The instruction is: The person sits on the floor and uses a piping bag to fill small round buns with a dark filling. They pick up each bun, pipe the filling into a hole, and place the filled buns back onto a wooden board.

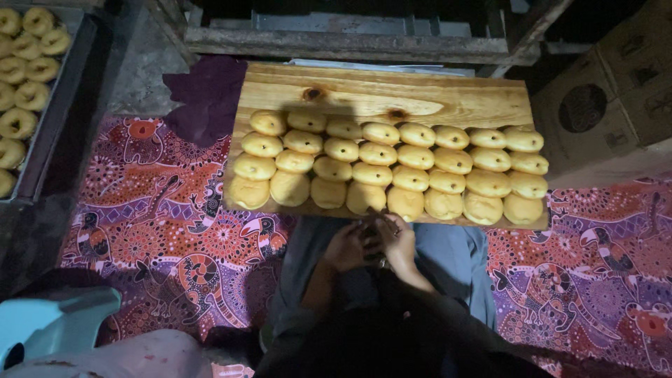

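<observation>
Metal shows far up and to the left of the hands: a baking tray [61,91] full of pale ring-shaped dough pieces [28,77], well apart from anything the hands touch. Below it, near the lower left corner, sits a light blue plastic stool [52,322]. A patterned cloth [154,224] in reds and purples, printed with birds and dotted shapes, spreads under everything and runs on past both hands to the right.

The left hand [345,246] and the right hand [397,241] meet over the person's lap, fingers curled in toward each other and touching. They seem closed around something small and dark between them, but the light is too dim to tell what it is.

Just above the hands lies a wooden board [381,87], its near edge close to the fingertips. On it stand round, unbaked dough balls [372,173] in four rows, packed side by side, the nearest row just beyond the knuckles. The far strip of the board is bare wood with two dark knots.

Up and to the right of the right hand stands a cardboard box [605,112], close beside the board's right end.
</observation>
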